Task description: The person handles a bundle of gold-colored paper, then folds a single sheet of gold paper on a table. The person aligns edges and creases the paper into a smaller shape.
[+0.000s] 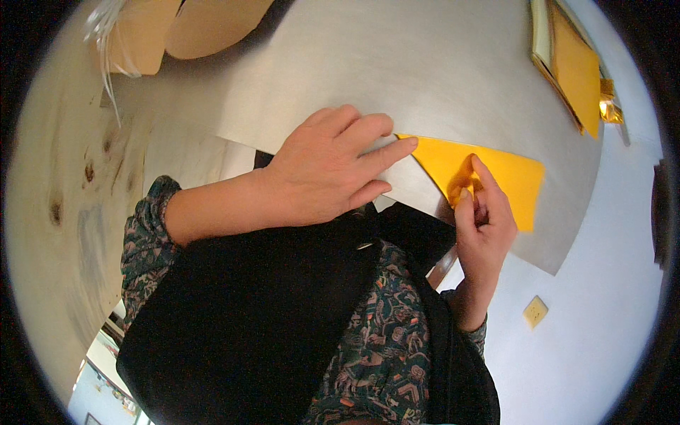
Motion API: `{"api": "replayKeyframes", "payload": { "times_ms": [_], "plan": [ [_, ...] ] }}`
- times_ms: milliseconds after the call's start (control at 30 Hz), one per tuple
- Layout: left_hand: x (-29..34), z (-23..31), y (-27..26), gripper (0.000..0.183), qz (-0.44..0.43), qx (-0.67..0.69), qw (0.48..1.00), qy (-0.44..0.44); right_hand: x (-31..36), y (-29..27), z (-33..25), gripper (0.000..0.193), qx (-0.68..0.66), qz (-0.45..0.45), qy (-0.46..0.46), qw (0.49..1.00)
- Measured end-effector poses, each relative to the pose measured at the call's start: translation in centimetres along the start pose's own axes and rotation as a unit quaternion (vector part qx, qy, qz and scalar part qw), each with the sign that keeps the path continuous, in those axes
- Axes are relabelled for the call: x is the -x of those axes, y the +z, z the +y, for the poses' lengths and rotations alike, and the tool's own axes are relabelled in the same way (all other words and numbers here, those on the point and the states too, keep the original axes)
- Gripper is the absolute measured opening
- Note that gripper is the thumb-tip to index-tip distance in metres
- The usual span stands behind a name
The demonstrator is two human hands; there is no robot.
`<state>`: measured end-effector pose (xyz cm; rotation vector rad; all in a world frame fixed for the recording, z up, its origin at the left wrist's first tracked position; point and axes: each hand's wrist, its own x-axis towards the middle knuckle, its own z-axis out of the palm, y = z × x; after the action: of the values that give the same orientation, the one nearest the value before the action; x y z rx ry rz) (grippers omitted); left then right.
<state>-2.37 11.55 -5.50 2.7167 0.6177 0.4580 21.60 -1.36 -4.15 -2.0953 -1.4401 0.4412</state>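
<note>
A glossy golden-yellow sheet point(510, 173) lies near the front edge of the grey metal tabletop, its left end narrowing to a point. My left hand point(329, 166) is palm down with fingers spread, the index fingertip touching that pointed end. On the sheet's near edge, my right hand point(486, 212) has its thumb and bent index finger closed around a shiny, shaded part of the sheet. The remaining right fingers curl in behind and are partly hidden.
Brown cardboard pieces point(216, 28) with clear plastic strips point(106, 57) lie at the far left. A stack of yellow sheets point(575, 71) sits at the far right, a crinkled gold piece point(610, 106) beside it. A wooden surface point(88, 184) is on the left; a wall outlet point(535, 312) is at right.
</note>
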Motion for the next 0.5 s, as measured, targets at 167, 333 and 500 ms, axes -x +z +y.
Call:
{"api": "replayKeyframes", "payload": {
  "times_ms": [167, 333, 500],
  "plan": [
    [0.2, 0.7, 0.1, 0.061, -0.033, -0.028, 0.999, -0.012, 0.2, -0.3, 0.3, 0.043, 0.011, 0.000, -0.028, 1.000],
    [0.4, 1.4, 0.4, 0.062, -0.007, -0.030, 1.000, -0.002, 0.5, -0.5, 0.4, 0.041, -0.002, 0.001, -0.027, 1.000],
    [0.4, 1.7, 0.5, 0.061, -0.007, -0.038, 0.999, 0.006, 0.6, -0.4, 0.5, 0.040, 0.002, -0.003, -0.047, 0.999]
  ]
}}
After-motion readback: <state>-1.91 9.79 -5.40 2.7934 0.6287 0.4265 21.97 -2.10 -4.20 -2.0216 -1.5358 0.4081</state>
